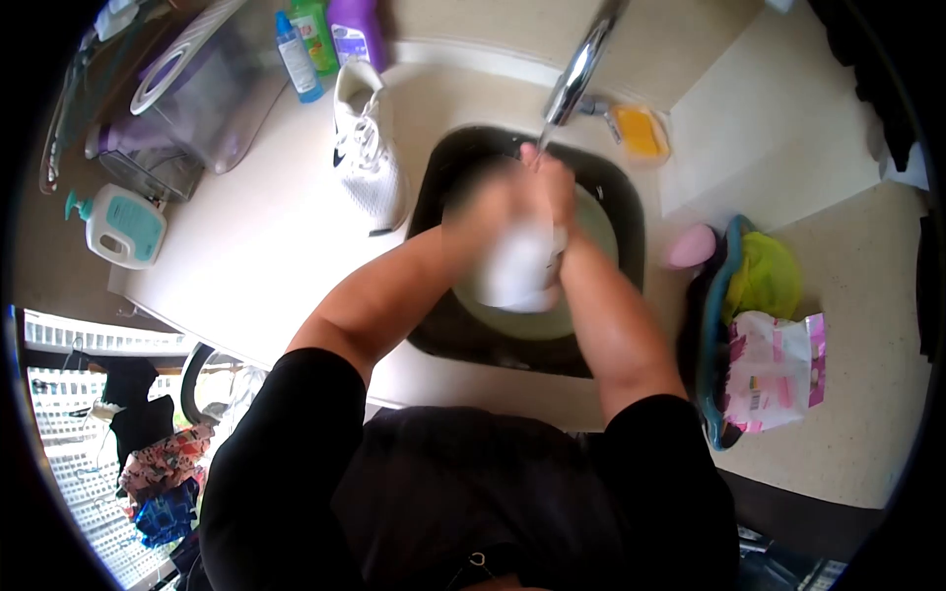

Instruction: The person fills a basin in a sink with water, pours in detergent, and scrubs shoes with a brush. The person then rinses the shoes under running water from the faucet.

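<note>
Over the sink (426,315), both of my hands are at a white shoe (517,271), which is smeared by motion. My right hand (554,187) is closed around the shoe's far end, under the faucet (581,74). My left hand (485,207) lies on the shoe's left side, too blurred to show its fingers. Beneath the shoe, a round basin (537,327) of cloudy pale water sits in the sink. A white sneaker (367,158) with laces stands on the counter, left of the sink.
A yellow sponge (639,130) lies right of the faucet. Blue-rimmed container (711,394), green cloth (767,276), pink-white packet (774,369) and pink oval item (690,246) are at right. Bottles (299,57) and a pump jug (125,227) stand on the left.
</note>
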A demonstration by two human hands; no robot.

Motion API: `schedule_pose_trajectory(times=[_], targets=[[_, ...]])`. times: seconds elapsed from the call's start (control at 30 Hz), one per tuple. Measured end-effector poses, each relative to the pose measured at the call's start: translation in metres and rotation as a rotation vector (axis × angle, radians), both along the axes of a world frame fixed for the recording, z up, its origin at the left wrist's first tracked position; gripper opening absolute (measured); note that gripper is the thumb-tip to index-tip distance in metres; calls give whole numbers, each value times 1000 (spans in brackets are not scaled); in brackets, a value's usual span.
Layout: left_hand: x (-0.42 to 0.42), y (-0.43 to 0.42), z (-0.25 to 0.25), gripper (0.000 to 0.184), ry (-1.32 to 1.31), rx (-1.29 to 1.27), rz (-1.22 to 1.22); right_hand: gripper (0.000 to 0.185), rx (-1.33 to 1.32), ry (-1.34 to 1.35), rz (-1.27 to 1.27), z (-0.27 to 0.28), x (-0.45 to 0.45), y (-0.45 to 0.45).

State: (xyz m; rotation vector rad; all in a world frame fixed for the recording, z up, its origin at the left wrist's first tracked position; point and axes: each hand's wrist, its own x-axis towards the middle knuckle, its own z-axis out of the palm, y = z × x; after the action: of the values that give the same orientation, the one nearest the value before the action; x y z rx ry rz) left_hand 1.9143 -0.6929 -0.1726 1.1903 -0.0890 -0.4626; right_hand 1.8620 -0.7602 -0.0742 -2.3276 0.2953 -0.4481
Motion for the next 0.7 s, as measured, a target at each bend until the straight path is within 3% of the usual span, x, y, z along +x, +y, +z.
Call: schedule_pose_trajectory(times=[0.1, 0.13, 0.17, 0.2, 0.23, 0.27, 0.33, 0.37, 0.4, 0.47, 0.5, 0.53, 0.6, 0.63, 0.67, 0.7], targets=[[13, 29, 8, 30, -728, 762, -243, 46, -73, -250, -15, -28, -11, 25], [22, 26, -8, 31, -607, 600, -208, 45, -80, -301, -26, -33, -13, 33], [9, 21, -7, 31, -462, 439, -181, 45, -90, -174, -31, -29, -11, 25], [0, 10, -2, 29, -85, 325, -117, 44, -111, -73, -38, -24, 0, 10], [-22, 5, 40, 28, 282, 185, 36, 45, -105, 12, -1, -25, 9, -9], [-27, 6, 47, 29, 127, 323, 21, 44, -40, 19, -26, -24, 6, -8], [3, 22, 17, 30, -903, 965, -251, 42, -212, -134, -30, -26, -5, 15], [-9, 37, 50, 30, -944, 818, -366, 42, -218, -112, -64, -25, -18, 32], [0, 33, 32, 30, -753, 682, -296, 45, -178, -216, -81, -21, -23, 38], [10, 12, -24, 29, -355, 408, -167, 47, -95, -139, -36, -22, -5, 18], [-8, -1, -6, 29, 234, 98, -48, 49, -77, -24, -40, -31, 10, -7], [-23, -2, 20, 30, 217, 205, 33, 47, -7, 18, -52, -31, 10, -12], [-9, 19, 31, 28, -926, 1170, -358, 44, -186, -58, -78, -23, -7, 14], [-12, 29, 39, 26, -740, 871, -322, 43, -208, -24, -92, -8, -25, 36], [-13, 34, 51, 24, -956, 963, -391, 43, -169, -202, -84, -19, -24, 37], [10, 20, 6, 25, -705, 640, -276, 43, -139, -143, -56, -18, -13, 27]])
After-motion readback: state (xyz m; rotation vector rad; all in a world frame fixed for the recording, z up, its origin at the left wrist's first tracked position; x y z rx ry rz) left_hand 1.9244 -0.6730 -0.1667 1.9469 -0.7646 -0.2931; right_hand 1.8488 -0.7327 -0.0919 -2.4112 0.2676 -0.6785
